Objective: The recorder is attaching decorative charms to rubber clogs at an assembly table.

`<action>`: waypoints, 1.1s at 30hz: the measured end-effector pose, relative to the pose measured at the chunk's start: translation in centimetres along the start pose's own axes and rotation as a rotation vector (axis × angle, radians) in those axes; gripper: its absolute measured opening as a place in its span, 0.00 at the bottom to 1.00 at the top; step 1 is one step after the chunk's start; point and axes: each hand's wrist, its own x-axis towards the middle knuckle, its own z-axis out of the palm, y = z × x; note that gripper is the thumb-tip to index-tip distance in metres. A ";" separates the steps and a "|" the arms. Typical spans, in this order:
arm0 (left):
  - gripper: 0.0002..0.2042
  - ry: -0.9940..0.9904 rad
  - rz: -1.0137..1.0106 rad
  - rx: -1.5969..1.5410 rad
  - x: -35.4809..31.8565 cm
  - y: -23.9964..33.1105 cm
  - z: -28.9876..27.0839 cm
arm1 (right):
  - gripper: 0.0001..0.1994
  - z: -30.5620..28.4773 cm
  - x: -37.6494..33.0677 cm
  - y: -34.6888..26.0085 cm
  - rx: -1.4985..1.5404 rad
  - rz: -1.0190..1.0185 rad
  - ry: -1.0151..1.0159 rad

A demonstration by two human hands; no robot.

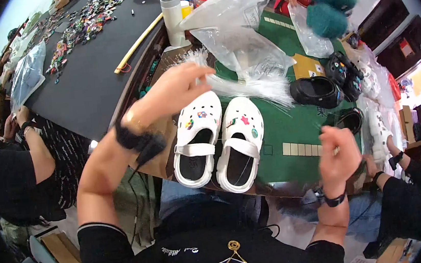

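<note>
A pair of white clogs [241, 141] with coloured charms stands side by side at the table's near edge, straps behind the heels; a thin clear strand seems to run between them. Beyond the left shoe, my left hand [178, 91] hovers over a bundle of thin clear plastic strands [252, 90], its fingers loosely bent and apart. My right hand [338, 154] is raised right of the shoes, over a row of pale tiles [302, 149], thumb and fingers pressed together. Faint thin lines show near its fingertips, but what it holds is too fine to make out.
Clear plastic bags [240, 46] lie across the green table [281, 119]. Black clogs [316, 92] stand at the right. A grey-lidded tumbler [172, 17] stands near the dark table [92, 82] heaped with small charms [79, 29]. Other people work left, right and opposite.
</note>
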 end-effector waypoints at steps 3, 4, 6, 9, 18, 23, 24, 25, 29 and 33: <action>0.19 -0.013 0.029 -0.300 -5.6 6.2 -1.3 | 0.10 2.7 -1.1 -2.2 0.084 -0.266 -0.103; 0.19 -0.052 -0.049 -0.442 -7.2 7.8 -1.1 | 0.12 3.5 -1.7 -2.9 0.124 -0.319 -0.118; 0.18 -0.099 -0.208 -0.680 -9.8 10.0 -0.4 | 0.16 4.9 -3.0 -4.4 0.209 -0.375 -0.183; 0.16 -0.115 -0.451 -0.912 -12.4 11.3 1.2 | 0.15 5.9 -5.3 -6.3 0.288 -0.395 -0.241; 0.17 -0.133 0.083 0.127 -16.8 9.1 5.2 | 0.12 4.9 -10.5 -7.6 0.385 -0.300 -0.354; 0.12 -0.221 0.036 0.057 -18.6 9.1 5.8 | 0.12 4.7 -12.4 -7.4 0.400 -0.258 -0.388; 0.12 -0.264 0.022 -0.024 -18.9 9.1 5.9 | 0.12 4.6 -12.7 -7.4 0.401 -0.254 -0.389; 0.13 -0.312 0.007 -0.097 -19.3 9.1 5.9 | 0.11 4.5 -13.0 -7.4 0.420 -0.253 -0.410; 0.12 -0.491 -0.007 -0.033 -20.5 8.7 6.9 | 0.10 4.3 -14.0 -7.8 0.482 -0.257 -0.461; 0.12 -0.650 -0.080 0.002 -21.3 8.5 7.9 | 0.11 4.2 -14.5 -8.1 0.513 -0.284 -0.451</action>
